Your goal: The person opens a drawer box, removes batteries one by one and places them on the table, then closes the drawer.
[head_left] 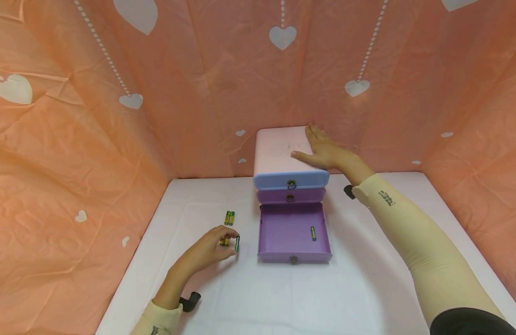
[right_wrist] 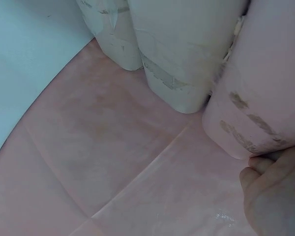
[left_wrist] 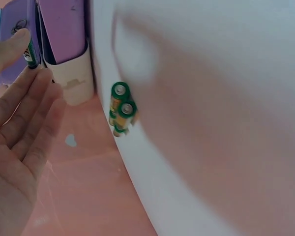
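Observation:
My left hand [head_left: 207,247] pinches a small green-and-yellow battery [head_left: 237,244] between thumb and fingertips, above the table left of the drawer. In the left wrist view the held battery [left_wrist: 30,56] shows at the fingertips, the other fingers stretched out. Two batteries [head_left: 229,218] lie side by side beyond this hand; more batteries [head_left: 224,242] are partly hidden behind its fingers. The purple bottom drawer [head_left: 283,257] is pulled out, with one battery [head_left: 313,233] inside at the right. My right hand [head_left: 322,151] rests with spread fingers on the pink top of the drawer unit [head_left: 274,144].
The unit's blue top drawer [head_left: 266,181] and purple middle drawer [head_left: 270,196] sit above the pulled-out one, each with a ring pull. Behind the white table [head_left: 358,288] hangs an orange-pink cloth [head_left: 216,83] with hearts, also along both sides. The unit stands close to it.

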The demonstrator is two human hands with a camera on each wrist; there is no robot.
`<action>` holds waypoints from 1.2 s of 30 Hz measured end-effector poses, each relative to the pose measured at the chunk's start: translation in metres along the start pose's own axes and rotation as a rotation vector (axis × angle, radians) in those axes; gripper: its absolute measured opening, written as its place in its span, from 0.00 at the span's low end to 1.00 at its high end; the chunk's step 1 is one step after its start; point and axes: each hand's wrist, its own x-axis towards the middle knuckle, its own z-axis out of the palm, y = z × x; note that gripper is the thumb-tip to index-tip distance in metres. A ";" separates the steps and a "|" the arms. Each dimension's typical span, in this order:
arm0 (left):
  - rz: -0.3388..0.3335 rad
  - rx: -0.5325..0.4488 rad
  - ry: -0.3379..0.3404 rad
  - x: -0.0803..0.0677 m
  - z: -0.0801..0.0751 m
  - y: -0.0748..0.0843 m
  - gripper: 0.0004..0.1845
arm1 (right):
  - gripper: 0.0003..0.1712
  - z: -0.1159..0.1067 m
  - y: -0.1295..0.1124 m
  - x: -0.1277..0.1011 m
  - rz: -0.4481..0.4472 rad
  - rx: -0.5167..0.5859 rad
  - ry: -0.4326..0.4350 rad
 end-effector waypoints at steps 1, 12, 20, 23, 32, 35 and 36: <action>-0.006 0.010 -0.005 -0.002 0.000 -0.001 0.22 | 0.66 0.000 0.000 0.000 -0.002 0.001 -0.001; -0.005 0.134 -0.020 -0.020 -0.001 -0.012 0.23 | 0.66 0.000 -0.001 -0.002 -0.004 0.013 0.001; -0.026 0.165 -0.040 -0.028 -0.001 -0.017 0.23 | 0.67 0.003 0.002 -0.002 -0.005 0.022 0.004; -0.053 0.162 -0.054 -0.030 0.000 -0.019 0.23 | 0.66 0.003 0.002 -0.002 -0.009 0.023 0.007; -0.102 0.167 -0.071 -0.033 0.003 -0.022 0.23 | 0.66 0.003 0.001 0.000 -0.008 0.027 0.012; -0.118 0.174 -0.070 -0.034 0.004 -0.023 0.23 | 0.66 0.003 0.001 0.000 -0.004 0.022 0.014; -0.114 0.182 -0.069 -0.034 0.004 -0.023 0.23 | 0.66 0.003 0.001 0.000 -0.003 0.021 0.012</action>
